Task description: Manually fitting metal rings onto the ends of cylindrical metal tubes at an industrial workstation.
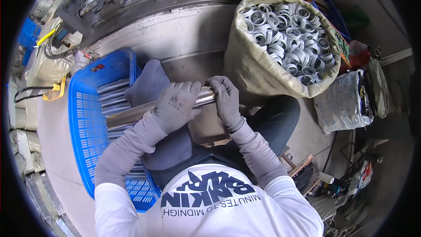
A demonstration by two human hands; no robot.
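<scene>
On pale floor, basket of tubes

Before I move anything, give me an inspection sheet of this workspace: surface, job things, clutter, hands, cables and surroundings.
Surface: pale floor; no bench under the work, which is held above the lap.
Job's things: shiny metal tubing held over a blue basket of metal rods; metal rings fill a woven sack.
Clutter: white plastic sack at right; mixed items lower right, unclear.
Hands: both gloved; left hand wraps the tubing, right hand grips its end.
Cables: black cord-like loop at left, purpose unclear.
Surroundings: metal machinery ahead.
</scene>
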